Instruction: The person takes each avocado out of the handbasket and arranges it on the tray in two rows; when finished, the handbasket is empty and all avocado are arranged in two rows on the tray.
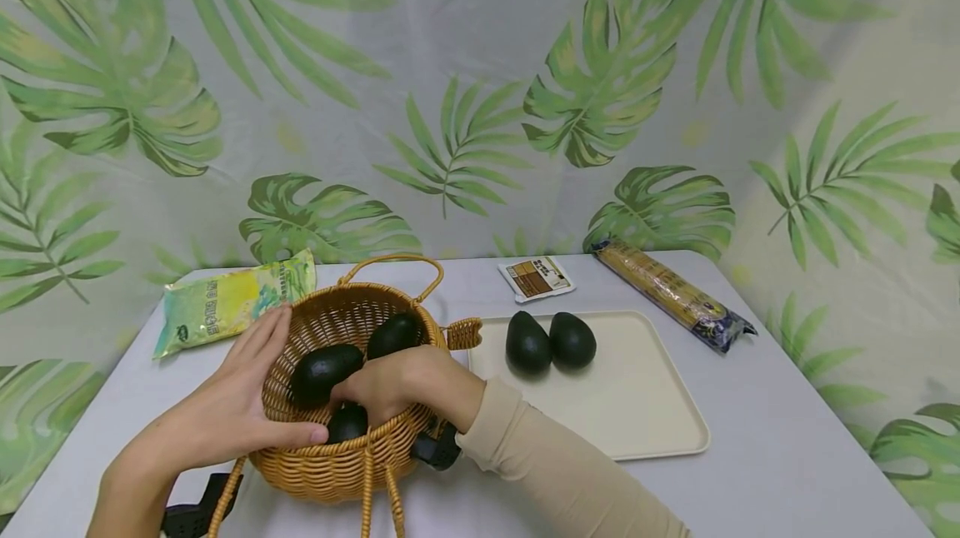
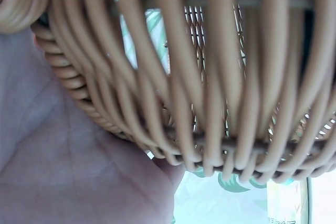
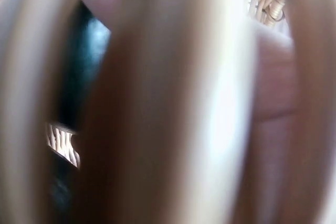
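Observation:
A round wicker basket [image 1: 330,463] holds several dark green avocados, among them one at the left [image 1: 324,373], one at the back [image 1: 394,334] and one near the front rim [image 1: 348,423]. My left hand [image 1: 225,405] rests along the basket's left side, fingers straight and thumb along the near rim. Its palm [image 2: 79,161] lies against the wicker in the left wrist view. My right hand [image 1: 382,384] reaches down inside, close to the front avocado; its fingertips are largely hidden. Blurred wicker fills most of the right wrist view, with a dark avocado [image 3: 84,72] behind it.
A cream tray [image 1: 622,405] at the right bears two avocados [image 1: 551,343]. Behind it lies a small brown-and-white packet [image 1: 536,278]; a long noodle-like pack [image 1: 671,292] is at the back right. A yellow-green bag [image 1: 225,305] lies behind the basket's left. Basket handles stick outward.

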Motion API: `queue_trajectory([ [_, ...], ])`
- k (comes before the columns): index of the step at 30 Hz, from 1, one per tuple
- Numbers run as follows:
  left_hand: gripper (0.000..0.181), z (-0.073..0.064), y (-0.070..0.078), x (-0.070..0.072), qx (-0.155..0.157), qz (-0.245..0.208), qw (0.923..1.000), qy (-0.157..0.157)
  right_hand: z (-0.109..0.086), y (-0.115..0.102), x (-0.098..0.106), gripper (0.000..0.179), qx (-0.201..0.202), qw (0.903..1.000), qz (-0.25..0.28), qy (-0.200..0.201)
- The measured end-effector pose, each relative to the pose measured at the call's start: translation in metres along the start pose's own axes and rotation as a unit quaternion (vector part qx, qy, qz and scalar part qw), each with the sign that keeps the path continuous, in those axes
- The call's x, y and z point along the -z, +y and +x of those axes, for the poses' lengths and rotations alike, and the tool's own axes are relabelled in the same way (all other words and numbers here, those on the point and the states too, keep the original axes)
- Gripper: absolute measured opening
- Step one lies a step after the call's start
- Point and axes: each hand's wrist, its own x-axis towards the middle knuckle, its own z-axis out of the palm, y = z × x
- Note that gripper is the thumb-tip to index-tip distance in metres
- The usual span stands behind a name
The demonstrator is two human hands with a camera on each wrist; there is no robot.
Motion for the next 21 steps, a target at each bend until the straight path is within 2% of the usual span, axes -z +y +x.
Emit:
queue_trajectory([
  [8,0.139,0.0000,-0.0004,0.0000,-0.001,0.003,1.0000,0.000,-0.0011,0.0010,0.0010,0.055,0.008,0.9995,0.030,0.008],
  [14,0.138,-0.0005,-0.0013,0.0002,-0.001,-0.002,1.0000,-0.002,-0.0003,0.0005,0.0018,0.061,0.028,0.9993,0.017,0.020],
  [17,0.138,-0.0006,-0.0017,0.0000,0.000,-0.002,1.0000,-0.003,0.0004,0.0003,0.0020,0.066,0.041,0.9991,0.009,0.010],
  [21,0.138,-0.0002,-0.0018,-0.0006,-0.001,0.002,1.0000,-0.001,0.0009,0.0003,0.0016,0.059,0.042,0.9990,0.008,-0.011],
])
